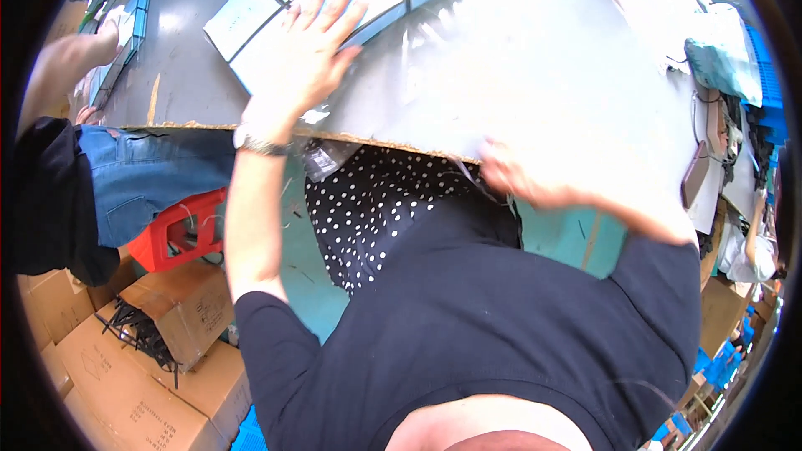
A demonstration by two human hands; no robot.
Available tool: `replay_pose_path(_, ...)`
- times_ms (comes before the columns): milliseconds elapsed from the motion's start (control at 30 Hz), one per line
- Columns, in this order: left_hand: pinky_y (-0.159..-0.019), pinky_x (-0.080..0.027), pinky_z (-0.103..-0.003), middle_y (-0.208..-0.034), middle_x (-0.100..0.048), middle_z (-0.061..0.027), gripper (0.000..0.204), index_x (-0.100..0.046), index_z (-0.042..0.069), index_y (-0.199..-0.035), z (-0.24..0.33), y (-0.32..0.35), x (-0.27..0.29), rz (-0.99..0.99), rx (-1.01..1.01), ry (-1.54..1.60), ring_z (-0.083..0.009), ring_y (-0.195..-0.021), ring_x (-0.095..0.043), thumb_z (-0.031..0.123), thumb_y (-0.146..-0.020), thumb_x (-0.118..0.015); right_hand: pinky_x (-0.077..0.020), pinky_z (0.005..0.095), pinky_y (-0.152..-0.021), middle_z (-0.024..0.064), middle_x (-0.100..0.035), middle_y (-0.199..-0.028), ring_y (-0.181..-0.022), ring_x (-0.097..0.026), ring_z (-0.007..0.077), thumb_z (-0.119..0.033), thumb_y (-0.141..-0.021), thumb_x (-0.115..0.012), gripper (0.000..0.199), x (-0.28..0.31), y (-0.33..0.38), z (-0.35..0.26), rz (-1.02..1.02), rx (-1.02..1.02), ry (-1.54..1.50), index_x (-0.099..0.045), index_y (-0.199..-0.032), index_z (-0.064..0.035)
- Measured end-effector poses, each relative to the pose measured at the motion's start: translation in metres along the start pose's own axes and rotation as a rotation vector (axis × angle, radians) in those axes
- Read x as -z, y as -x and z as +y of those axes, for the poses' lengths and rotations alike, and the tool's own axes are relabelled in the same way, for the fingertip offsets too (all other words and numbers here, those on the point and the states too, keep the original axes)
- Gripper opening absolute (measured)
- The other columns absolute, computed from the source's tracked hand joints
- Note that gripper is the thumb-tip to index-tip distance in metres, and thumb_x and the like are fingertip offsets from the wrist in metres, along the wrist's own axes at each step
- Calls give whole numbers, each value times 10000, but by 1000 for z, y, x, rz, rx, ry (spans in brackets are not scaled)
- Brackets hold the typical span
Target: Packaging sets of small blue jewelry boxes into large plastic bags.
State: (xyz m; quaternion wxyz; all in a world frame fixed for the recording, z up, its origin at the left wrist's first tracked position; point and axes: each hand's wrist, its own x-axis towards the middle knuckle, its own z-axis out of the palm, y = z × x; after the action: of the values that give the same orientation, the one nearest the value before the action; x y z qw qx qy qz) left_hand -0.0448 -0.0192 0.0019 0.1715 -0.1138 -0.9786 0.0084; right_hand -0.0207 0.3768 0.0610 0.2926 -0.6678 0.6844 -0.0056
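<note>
White-and-blue boxes: a block lay flat on the grey table, side by side with narrow seams, ahead and to the left of the person; the front corner pointed toward the worn table edge.
Left hand: wide, palm down, fingers spread over the near boxes; nothing was seen gripped. Glare washed out the palm, so firm contact could not be confirmed.
Right hand: low at the table edge, well apart from the boxes; blurred, fingers partly bent. Could not tell whether it held anything.
Step in hand: judged to be steadying or evening the block by palm.
Pressure: light and spread through the whole hand seemed best; a hard push with the fingertips might have dented a lid or opened a seam.
Seams: looked worth watching along the blue sides, since a skewed box would likely have pushed its neighbours out of line.
Second hand: a flat right palm against the free side would probably have squared the block better than one hand alone.
Edge hazard: the chipped rim and the clear plastic bag below it could have snagged a sleeve or scuffed a carton dragged across.
</note>
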Motion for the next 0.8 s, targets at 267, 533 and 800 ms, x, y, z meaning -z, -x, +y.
replay_pose_path(267, -1116, -366, -461, -1393, -530, -101, 596, -571, 88, -1306, -7, 64, 56, -28, -108, 179, -299, -1306, -481, 238, -766, -773, -540, 425, -842, 137, -678, -1003, -970, -649, 315, -51, -760, -625, 255, 16, 28, -6, -377, -399, -439, -669, -1010, -78)
replay_pose_path(533, -1068, -404, -458, -1163, -576, -70, 449, -640, 107, -1028, -13, 134, 68, 7, -32, 91, -302, -1213, -500, 248, -652, -841, -252, 462, -1135, -35, -567, -1292, -1348, -405, 197, -113, -854, -599, 243, 80, -84, 165, 661, -37, 625, -608, -1081, -200)
replay_pose_path(800, -732, -453, -251, -826, -583, -40, 130, -542, 41, -857, -39, 131, 67, 769, 547, 771, -133, -771, -543, 85, -968, -594, -387, 203, -631, -14, -529, -789, -706, -484, 69, -133, -990, -566, 70, 122, -97, 201, 1506, 52, -847, -541, -972, -70)
